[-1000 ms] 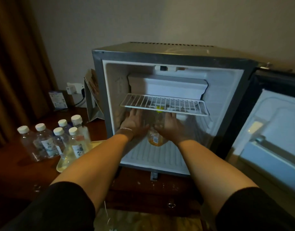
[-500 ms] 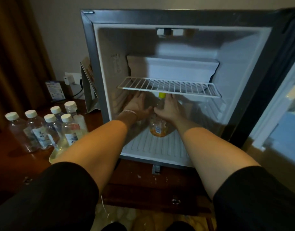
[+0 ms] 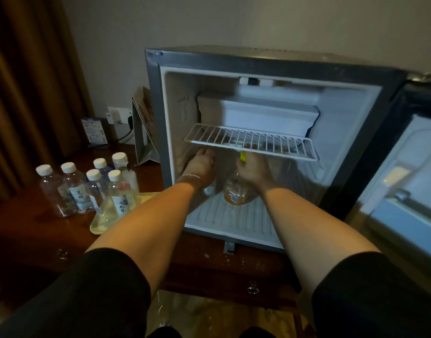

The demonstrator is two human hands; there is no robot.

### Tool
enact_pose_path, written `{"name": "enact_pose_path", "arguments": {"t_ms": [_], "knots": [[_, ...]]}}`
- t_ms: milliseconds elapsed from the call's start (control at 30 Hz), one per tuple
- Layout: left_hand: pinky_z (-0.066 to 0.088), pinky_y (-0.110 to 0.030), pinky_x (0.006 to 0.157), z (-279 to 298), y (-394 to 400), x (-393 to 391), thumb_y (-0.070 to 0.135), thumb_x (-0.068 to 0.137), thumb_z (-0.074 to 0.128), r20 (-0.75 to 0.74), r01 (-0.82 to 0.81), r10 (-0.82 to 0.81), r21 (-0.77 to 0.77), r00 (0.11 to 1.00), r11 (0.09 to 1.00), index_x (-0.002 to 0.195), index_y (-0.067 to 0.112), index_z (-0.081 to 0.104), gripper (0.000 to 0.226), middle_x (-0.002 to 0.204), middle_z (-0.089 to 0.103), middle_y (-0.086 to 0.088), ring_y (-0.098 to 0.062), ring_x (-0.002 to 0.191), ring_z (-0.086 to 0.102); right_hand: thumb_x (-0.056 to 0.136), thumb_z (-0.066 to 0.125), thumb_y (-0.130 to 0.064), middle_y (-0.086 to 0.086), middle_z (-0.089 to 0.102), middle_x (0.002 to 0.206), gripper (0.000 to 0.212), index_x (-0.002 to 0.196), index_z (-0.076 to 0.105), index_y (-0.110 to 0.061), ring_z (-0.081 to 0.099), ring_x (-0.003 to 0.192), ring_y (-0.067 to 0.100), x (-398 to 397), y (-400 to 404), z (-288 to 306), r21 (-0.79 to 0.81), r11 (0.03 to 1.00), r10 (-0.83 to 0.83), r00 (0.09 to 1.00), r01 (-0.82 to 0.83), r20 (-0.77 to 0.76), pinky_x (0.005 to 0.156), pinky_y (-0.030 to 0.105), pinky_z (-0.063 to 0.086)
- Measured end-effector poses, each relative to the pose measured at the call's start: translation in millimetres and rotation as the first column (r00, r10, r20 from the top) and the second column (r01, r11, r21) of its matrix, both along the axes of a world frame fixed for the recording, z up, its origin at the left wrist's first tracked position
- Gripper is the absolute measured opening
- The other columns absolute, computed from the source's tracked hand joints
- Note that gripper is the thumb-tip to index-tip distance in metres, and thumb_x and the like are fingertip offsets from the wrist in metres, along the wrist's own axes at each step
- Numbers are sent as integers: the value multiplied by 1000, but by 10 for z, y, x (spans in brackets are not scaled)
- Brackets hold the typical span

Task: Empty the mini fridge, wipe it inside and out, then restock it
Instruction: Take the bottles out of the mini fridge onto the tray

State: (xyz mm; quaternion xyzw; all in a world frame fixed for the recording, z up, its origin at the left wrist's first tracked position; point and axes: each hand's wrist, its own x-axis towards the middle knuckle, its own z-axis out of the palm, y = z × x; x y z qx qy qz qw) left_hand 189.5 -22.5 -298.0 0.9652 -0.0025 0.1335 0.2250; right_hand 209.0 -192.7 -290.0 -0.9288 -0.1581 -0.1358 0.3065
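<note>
Reaching hands: both bare hands are inside the lower compartment of the open grey mini fridge (image 3: 270, 61), at the centre of the frame, under the white wire shelf (image 3: 251, 140).
Right hand: the right hand (image 3: 254, 170) has its fingers curled around the neck of a clear plastic bottle of orange drink with a yellow cap (image 3: 235, 195); the bottle stands tilted on the ribbed white floor of the fridge (image 3: 234, 218).
Left hand: the left hand (image 3: 200, 167), with a thin white band at the wrist, is just left of the orange bottle; its fingers bend down and forward, but I cannot tell if they hold something. A small white-labelled object (image 3: 209, 190) shows under the wrist, too dark to identify.
Fridge door: the open fridge door with pale inner lining (image 3: 404, 181) is swung to the right edge of the frame.
Inside top: a white freezer box (image 3: 263, 113) sits above the wire shelf.
Water bottles: six clear plastic water bottles with white caps (image 3: 85, 189) stand together at the left of the frame on the dark wooden table (image 3: 27, 230); the nearest ones stand on a pale yellow tray (image 3: 100, 225).
Behind bottles: a folded standing card (image 3: 142, 128), a small blue leaflet (image 3: 94, 130) and a white wall socket with a plug (image 3: 117, 115) are at the wall.
Curtain: a brown curtain (image 3: 27, 81) fills the upper left of the frame.
</note>
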Motion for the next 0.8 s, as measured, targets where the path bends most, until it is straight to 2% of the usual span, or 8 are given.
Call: {"name": "enact_pose_path", "arguments": {"t_ms": [67, 167, 200, 267, 333, 433, 567, 800], "knots": [[47, -43, 89, 107, 3, -98, 15, 97, 49, -10, 17, -17, -17, 1000, 1000, 121, -1, 54, 29, 130, 49, -26, -44, 109, 56, 84, 46, -28, 16, 54, 79, 15, 77, 50, -16, 52, 76, 33, -145, -7, 38, 40, 998, 38, 999, -38, 3, 63, 38, 31], [47, -42, 85, 259, 10, -286, 20, 97, 51, -53, 29, -31, -35, 998, 999, 115, 0, 55, 27, 126, 51, -25, -43, 108, 56, 83, 53, -14, 23, 54, 82, 13, 76, 53, -4, 48, 78, 33, -413, 21, 185, 55, 998, 36, 997, -32, -74, 62, 39, 24], [46, -40, 83, 311, 10, -353, 22, 97, 52, -75, 23, -26, -39, 997, 999, 113, 1, 56, 26, 126, 51, -24, -42, 107, 56, 82, 53, -9, 20, 51, 80, 11, 72, 50, -5, 47, 77, 32, -491, 42, 240, 59, 998, 26, 993, -19, -117, 60, 37, 19], [45, -38, 81, 398, 15, -474, 26, 97, 52, -126, 12, -17, -38, 992, 999, 108, 5, 56, 24, 128, 50, -21, -40, 105, 57, 76, 50, -11, 6, 39, 70, 20, 63, 35, -15, 40, 70, 28, -612, 81, 335, 27, 1000, 10, 978, -5, -209, 55, 35, 14], [46, -38, 84, 476, 25, -587, 29, 97, 52, -177, 4, -7, -17, 984, 1000, 107, 7, 58, 25, 129, 51, -19, -38, 107, 57, 78, 55, -15, 2, 35, 67, 31, 61, 30, -20, 40, 66, 26, -714, 117, 433, -84, 996, -11, 967, -11, -254, 52, 31, 21], [47, -38, 85, 567, 69, -794, 30, 96, 54, -208, 11, -13, -12, 978, 1000, 112, 7, 59, 28, 125, 53, -18, -38, 108, 57, 86, 64, -26, 7, 48, 79, 29, 67, 43, -19, 51, 73, 28, -916, 162, 550, -202, 978, -12, 957, -49, -289, 63, 31, 40], [50, -38, 76, 736, 179, -1139, 32, 93, 57, -267, 51, -42, 28, 963, 998, 95, 4, 63, 29, 101, 64, -20, -37, 92, 62, 81, 71, -18, 14, 48, 78, 29, 69, 44, -17, 50, 70, 30, -1280, 223, 699, -93, 987, 109, 971, -132, -213, 63, 40, 44], [46, -40, 79, 837, 611, -1749, 28, 92, 57, -164, -49, 36, -75, 986, 996, 91, 14, 53, 15, 104, 50, -12, -34, 89, 55, 83, 69, -20, 13, 52, 90, 19, 80, 51, -14, 53, 84, 35, -1600, 575, 929, -199, 934, 262, 946, -298, -189, 75, 42, 47]]}}
